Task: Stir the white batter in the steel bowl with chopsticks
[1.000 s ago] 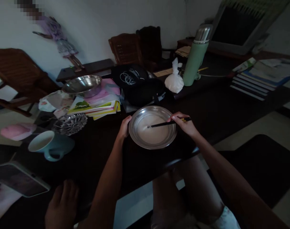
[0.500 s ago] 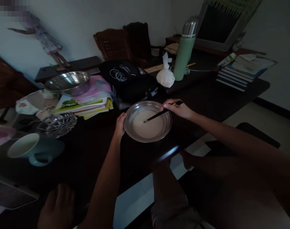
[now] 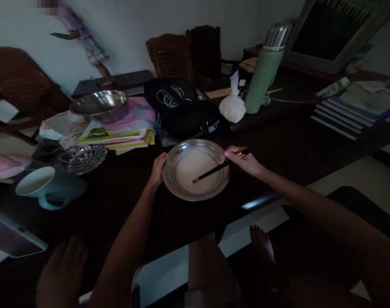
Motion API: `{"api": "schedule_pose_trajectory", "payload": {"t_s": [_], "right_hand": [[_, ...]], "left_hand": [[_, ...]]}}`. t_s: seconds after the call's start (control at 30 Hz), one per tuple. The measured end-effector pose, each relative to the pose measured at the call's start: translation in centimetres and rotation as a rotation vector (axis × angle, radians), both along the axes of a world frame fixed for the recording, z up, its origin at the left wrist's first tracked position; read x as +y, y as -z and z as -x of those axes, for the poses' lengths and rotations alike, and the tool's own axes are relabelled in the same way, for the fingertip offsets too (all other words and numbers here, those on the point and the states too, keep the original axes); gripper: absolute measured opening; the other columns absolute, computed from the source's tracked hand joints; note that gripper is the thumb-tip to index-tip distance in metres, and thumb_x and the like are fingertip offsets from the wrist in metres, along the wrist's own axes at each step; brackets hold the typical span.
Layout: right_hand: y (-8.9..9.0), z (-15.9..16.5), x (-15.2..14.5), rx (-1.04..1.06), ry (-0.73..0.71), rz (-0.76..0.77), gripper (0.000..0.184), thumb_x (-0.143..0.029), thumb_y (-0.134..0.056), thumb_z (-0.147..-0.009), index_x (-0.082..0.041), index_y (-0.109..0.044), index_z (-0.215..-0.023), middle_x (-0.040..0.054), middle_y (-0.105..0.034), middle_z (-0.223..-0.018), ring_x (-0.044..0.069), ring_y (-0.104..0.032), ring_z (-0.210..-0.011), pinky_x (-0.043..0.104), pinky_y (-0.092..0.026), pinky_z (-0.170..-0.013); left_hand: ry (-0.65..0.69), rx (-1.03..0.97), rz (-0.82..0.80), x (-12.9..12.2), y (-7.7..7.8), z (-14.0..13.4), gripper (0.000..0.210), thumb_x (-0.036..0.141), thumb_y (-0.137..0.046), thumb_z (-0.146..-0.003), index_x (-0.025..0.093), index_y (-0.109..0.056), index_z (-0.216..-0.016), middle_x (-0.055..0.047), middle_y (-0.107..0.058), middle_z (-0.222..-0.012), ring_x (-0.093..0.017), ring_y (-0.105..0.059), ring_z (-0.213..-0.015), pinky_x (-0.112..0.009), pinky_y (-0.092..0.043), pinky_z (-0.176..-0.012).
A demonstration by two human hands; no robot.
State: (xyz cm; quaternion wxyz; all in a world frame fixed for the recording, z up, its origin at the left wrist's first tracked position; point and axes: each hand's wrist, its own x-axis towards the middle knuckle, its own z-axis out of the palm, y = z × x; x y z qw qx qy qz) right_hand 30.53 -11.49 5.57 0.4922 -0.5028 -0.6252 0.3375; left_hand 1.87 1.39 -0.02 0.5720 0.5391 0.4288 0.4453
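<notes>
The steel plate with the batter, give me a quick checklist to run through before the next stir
1. Plate steadied: ok, the left hand is on its left rim.
2. Chopsticks gripped: ok, the right hand holds their far end and the tips sit in the pale batter.
3. Batter inside the rim: ok, none shows on the table.
4. Plate clear of the table edge: ok, it sits back from the edge, though not far.
5. Room around the plate: ok, the black bag and the books lie behind it, apart from the rim.
6. Batter smooth: cannot tell, the picture is too dark.
</notes>
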Motion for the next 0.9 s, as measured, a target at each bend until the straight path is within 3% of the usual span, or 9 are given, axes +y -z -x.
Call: {"api": "schedule_pose_trajectory", "payload": {"t_s": [0.17, 0.33, 0.4, 0.47, 0.6, 0.77, 0.9], "right_hand": [[0.6, 0.1, 1.8, -0.132, 0.104, -0.132, 0.048, -0.07, -0.058, -0.086, -0.028, -0.076, -0.071, 0.0026, -0.077, -0.078, 0.021, -0.065, -0.08, 0.039, -0.05, -0.08], [0.4, -2.2, 0.3, 0.091, 0.305, -0.063, 0.049, -0.067, -0.058, -0.088, -0.024, -0.07, -0.067, 0.0016, -0.071, -0.063, 0.021, -0.069, -0.068, 0.038, -0.053, -0.078], [0.6, -2.4, -0.7, 0.127, 0.268, -0.009, 0.049, -0.067, -0.059, -0.088, -0.024, -0.07, -0.066, 0.0013, -0.07, -0.06, 0.02, -0.067, -0.062, 0.037, -0.053, -0.073], [0.9, -1.8, -1.2, 0.076, 0.18, 0.024, 0.046, -0.065, -0.062, -0.087, -0.025, -0.072, -0.067, 0.0025, -0.073, -0.066, 0.02, -0.069, -0.068, 0.037, -0.053, -0.075], [1.6, 0.1, -0.5, -0.084, 0.075, -0.074, 0.045, -0.066, -0.059, -0.088, -0.029, -0.078, -0.07, 0.0037, -0.077, -0.075, 0.022, -0.066, -0.076, 0.04, -0.05, -0.077], [1.8, -0.1, 0.6, -0.087, 0.218, -0.104, 0.039, -0.061, -0.061, -0.09, -0.029, -0.077, -0.073, 0.002, -0.078, -0.079, 0.022, -0.067, -0.08, 0.041, -0.049, -0.083], [1.2, -1.3, -0.4, 0.076, 0.313, -0.036, 0.044, -0.063, -0.058, -0.091, -0.026, -0.071, -0.071, 0.002, -0.073, -0.065, 0.022, -0.069, -0.071, 0.039, -0.051, -0.077]], "left_hand": [[0.021, 0.01, 0.027, 0.4, 0.3, 0.4, 0.041, 0.044, -0.069, -0.074, 0.02, -0.042, -0.056, 0.005, -0.036, -0.054, -0.009, -0.031, -0.051, -0.023, -0.026, -0.047], [0.014, 0.036, 0.042, 0.7, 0.8, 0.9, 0.04, 0.048, -0.068, -0.075, 0.02, -0.044, -0.058, 0.004, -0.039, -0.056, -0.01, -0.035, -0.053, -0.024, -0.029, -0.048], [0.017, 0.044, 0.044, 0.7, 0.7, 1.0, 0.04, 0.048, -0.068, -0.076, 0.02, -0.045, -0.059, 0.004, -0.042, -0.058, -0.011, -0.037, -0.054, -0.024, -0.03, -0.049], [0.015, 0.047, 0.048, 0.6, 0.7, 1.0, 0.04, 0.048, -0.068, -0.076, 0.02, -0.045, -0.06, 0.004, -0.042, -0.059, -0.011, -0.038, -0.055, -0.024, -0.031, -0.049], [0.014, 0.067, 0.041, 0.5, 0.5, 1.1, 0.042, 0.048, -0.068, -0.077, 0.02, -0.043, -0.058, 0.004, -0.04, -0.058, -0.011, -0.037, -0.054, -0.024, -0.031, -0.049], [0.023, 0.063, 0.047, 0.5, 0.7, 1.0, 0.043, 0.049, -0.068, -0.078, 0.02, -0.043, -0.058, 0.004, -0.04, -0.057, -0.01, -0.036, -0.053, -0.024, -0.03, -0.047], [0.025, 0.048, 0.065, 0.4, 0.5, 0.8, 0.043, 0.048, -0.069, -0.078, 0.02, -0.044, -0.058, 0.005, -0.039, -0.056, -0.01, -0.035, -0.051, -0.024, -0.028, -0.047]]}}
